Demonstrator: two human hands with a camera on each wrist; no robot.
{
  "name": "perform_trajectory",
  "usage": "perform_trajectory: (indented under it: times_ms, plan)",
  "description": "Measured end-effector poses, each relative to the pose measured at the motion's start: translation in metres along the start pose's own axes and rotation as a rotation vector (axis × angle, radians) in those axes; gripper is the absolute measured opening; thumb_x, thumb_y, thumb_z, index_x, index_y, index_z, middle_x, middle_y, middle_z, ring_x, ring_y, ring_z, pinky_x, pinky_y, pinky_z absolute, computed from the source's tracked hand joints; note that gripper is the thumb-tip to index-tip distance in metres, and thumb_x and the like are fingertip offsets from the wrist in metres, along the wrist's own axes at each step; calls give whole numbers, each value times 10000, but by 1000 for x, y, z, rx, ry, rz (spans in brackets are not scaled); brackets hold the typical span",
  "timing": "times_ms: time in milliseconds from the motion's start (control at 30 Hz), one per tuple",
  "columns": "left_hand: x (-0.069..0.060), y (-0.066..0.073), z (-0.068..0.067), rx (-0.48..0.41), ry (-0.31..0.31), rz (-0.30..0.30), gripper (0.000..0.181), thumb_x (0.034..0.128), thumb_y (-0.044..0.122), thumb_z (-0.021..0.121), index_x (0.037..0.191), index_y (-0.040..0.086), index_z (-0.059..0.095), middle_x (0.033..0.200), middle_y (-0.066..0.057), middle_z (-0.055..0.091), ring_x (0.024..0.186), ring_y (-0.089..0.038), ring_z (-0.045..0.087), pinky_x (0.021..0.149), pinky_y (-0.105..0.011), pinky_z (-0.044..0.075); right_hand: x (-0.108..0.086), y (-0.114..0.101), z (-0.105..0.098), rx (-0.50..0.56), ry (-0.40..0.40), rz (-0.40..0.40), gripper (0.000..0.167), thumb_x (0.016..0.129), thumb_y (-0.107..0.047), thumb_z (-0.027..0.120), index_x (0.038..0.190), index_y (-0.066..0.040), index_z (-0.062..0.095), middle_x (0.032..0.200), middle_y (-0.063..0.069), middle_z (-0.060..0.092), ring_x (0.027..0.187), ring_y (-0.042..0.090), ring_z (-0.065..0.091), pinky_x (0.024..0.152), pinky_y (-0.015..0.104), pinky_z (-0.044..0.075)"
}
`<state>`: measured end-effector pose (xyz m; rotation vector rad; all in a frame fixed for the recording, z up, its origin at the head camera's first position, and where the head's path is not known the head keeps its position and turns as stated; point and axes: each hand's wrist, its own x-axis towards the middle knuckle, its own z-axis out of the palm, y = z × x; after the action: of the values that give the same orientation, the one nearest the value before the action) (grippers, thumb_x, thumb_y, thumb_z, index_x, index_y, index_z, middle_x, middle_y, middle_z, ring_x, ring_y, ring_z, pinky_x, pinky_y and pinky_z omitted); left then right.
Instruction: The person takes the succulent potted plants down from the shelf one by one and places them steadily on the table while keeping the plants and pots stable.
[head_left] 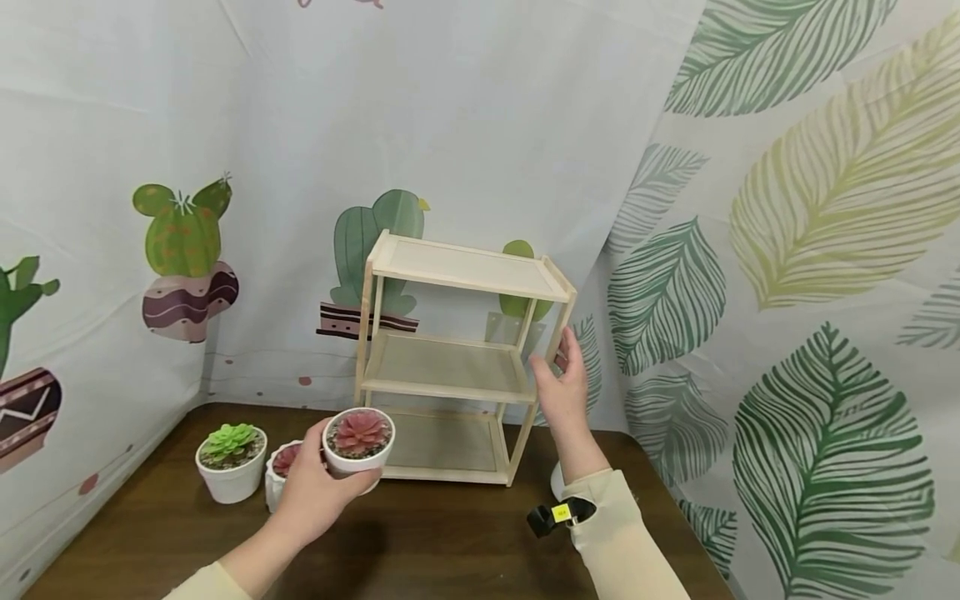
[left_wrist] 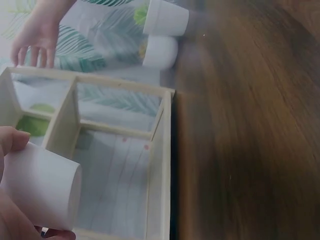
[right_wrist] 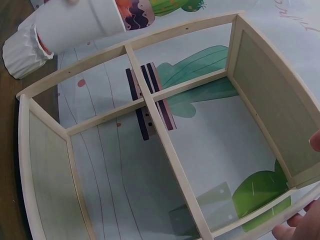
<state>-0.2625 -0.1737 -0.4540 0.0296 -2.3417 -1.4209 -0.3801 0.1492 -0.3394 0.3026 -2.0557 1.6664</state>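
Observation:
My left hand (head_left: 318,483) grips a smooth white pot (left_wrist: 42,187) with a dark red succulent (head_left: 361,433) in it. The pot is held upright in front of the shelf's lower left part, above the table. A pale wooden three-tier shelf (head_left: 450,367) stands at the back of the table. My right hand (head_left: 564,387) holds its right front post, thumb at the front and fingers on the outer side. In the right wrist view, the thumb (right_wrist: 315,141) and fingertips show on either side of that post.
At the left, a white pot with a green succulent (head_left: 231,446) and a ribbed white pot (right_wrist: 22,52) with a red plant stand on the dark wooden table (head_left: 450,542). Two white pots (left_wrist: 167,20) (left_wrist: 161,52) stand to the shelf's right. Printed cloth (head_left: 525,108) hangs behind.

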Motion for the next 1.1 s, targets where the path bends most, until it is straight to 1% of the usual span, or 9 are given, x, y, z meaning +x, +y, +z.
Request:
perform_trajectory:
  times_ms: [100, 200, 400, 567, 633, 800, 867, 1000, 1100]
  plan:
    - [-5, -2, -18, 28, 12, -10, 1028, 758, 407, 915, 1528, 50, 334, 1449, -214, 518, 1336, -394, 514, 1071, -558, 424, 0, 0, 1, 10, -5, -10, 774, 981, -194, 643, 1643, -182, 242, 1610, 111, 395, 1436, 363, 441, 1121, 571, 454]
    - [-9, -8, -35, 66, 27, -20, 1032, 761, 417, 913, 1524, 26, 338, 1441, -223, 517, 1323, -389, 519, 1027, -469, 449, -1, 0, 2, 13, -6, -10, 784, 980, -197, 651, 1645, -181, 237, 1610, 112, 393, 1440, 360, 439, 1136, 552, 447]
    - [-21, -28, -67, 147, 45, -80, 1091, 771, 484, 890, 1560, 34, 287, 1453, -258, 497, 1293, -425, 509, 888, -345, 456, -2, 2, 4, 9, -1, -12, 782, 976, -209, 650, 1644, -193, 242, 1607, 107, 397, 1452, 359, 433, 1175, 556, 402]
    - [-28, -48, -86, 171, 80, -99, 1044, 784, 473, 884, 1545, 38, 317, 1457, -262, 493, 1295, -427, 489, 840, -256, 394, -2, 1, 5, 20, 6, -23, 768, 974, -166, 645, 1638, -174, 257, 1605, 127, 395, 1450, 382, 430, 1168, 572, 404]
    - [-29, -55, -91, 181, 76, -123, 1054, 800, 483, 868, 1551, 18, 293, 1479, -282, 462, 1314, -447, 464, 879, -312, 409, -1, 1, 5, 15, 13, -19, 761, 971, -170, 647, 1633, -169, 271, 1603, 127, 398, 1440, 372, 440, 1163, 560, 415]
    - [-30, -72, -99, 183, 50, -208, 1149, 833, 511, 828, 1578, -57, 163, 1527, -351, 350, 1348, -509, 387, 986, -603, 394, -1, 0, 2, 1, 20, -2, 751, 963, -204, 649, 1621, -150, 291, 1602, 125, 399, 1433, 361, 443, 1159, 537, 427]
    - [-31, -78, -100, 178, 51, -228, 1160, 835, 502, 829, 1579, -69, 146, 1523, -360, 337, 1340, -517, 384, 996, -625, 381, 0, 0, 1, -3, 20, 5, 747, 962, -214, 648, 1617, -140, 297, 1606, 130, 397, 1438, 367, 437, 1158, 546, 426]
    - [-33, -93, -100, 198, 65, -243, 1136, 824, 480, 844, 1560, -79, 184, 1492, -356, 356, 1301, -518, 417, 963, -571, 387, -1, -2, 0, -13, 20, 24, 736, 964, -242, 648, 1612, -141, 312, 1606, 128, 406, 1445, 368, 432, 1143, 579, 427]
    - [-34, -104, -100, 208, 66, -256, 1131, 818, 480, 850, 1550, -87, 201, 1477, -357, 362, 1282, -525, 430, 962, -579, 398, -1, -3, -1, -9, 20, 36, 735, 966, -262, 652, 1612, -151, 318, 1604, 116, 413, 1444, 359, 434, 1136, 594, 427]
